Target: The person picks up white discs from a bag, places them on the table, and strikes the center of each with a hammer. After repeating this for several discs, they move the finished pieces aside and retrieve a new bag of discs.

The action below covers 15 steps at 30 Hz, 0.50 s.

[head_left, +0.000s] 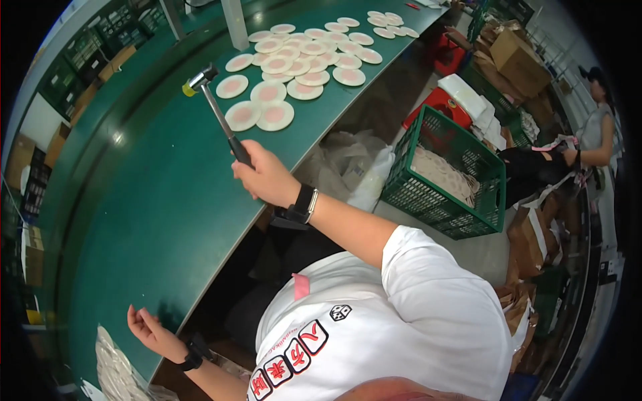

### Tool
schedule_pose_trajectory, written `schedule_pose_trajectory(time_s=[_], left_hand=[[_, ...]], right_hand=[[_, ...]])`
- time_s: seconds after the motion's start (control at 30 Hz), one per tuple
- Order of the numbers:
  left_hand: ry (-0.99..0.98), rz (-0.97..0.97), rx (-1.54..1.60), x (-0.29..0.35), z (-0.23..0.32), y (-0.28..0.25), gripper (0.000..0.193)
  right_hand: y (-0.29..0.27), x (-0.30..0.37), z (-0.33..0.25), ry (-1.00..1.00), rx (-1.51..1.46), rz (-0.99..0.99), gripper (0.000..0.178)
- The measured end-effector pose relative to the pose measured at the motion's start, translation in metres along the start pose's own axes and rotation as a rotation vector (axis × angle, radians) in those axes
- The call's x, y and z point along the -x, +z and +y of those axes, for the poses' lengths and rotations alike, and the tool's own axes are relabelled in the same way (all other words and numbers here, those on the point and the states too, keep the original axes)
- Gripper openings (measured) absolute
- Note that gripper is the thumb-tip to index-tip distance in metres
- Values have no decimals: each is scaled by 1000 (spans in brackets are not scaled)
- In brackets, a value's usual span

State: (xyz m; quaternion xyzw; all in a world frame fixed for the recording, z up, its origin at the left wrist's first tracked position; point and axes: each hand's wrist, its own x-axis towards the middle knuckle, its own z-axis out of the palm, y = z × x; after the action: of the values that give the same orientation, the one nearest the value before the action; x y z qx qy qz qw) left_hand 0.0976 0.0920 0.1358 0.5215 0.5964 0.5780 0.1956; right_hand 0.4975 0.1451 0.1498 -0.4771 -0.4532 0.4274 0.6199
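My right hand is closed round the dark grip of a hammer, which has a metal shaft and a small head with a yellow face. The hammer is raised over the green table, its head left of several flat white discs with pink centres. These discs lie spread and partly overlapping toward the far end. At the near left, my left hand is at the table's edge with fingers loosely bent and apart, and nothing shows in it. Close by is a clear plastic bag of pale pieces.
Right of the table, a green plastic crate holds pale flat pieces. A red container and cardboard boxes stand behind it. Another person is at the far right. A grey post rises at the table's far side.
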Motion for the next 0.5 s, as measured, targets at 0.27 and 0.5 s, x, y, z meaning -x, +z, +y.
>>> schedule_pose_trajectory(time_s=[0.27, 0.5], left_hand=[[1, 63, -64, -36, -20, -12, 32], [196, -178, -544, -4, 17, 17, 27]], right_hand=[[23, -7, 3, 74, -56, -33, 29], [-11, 19, -10, 34, 27, -86, 30]])
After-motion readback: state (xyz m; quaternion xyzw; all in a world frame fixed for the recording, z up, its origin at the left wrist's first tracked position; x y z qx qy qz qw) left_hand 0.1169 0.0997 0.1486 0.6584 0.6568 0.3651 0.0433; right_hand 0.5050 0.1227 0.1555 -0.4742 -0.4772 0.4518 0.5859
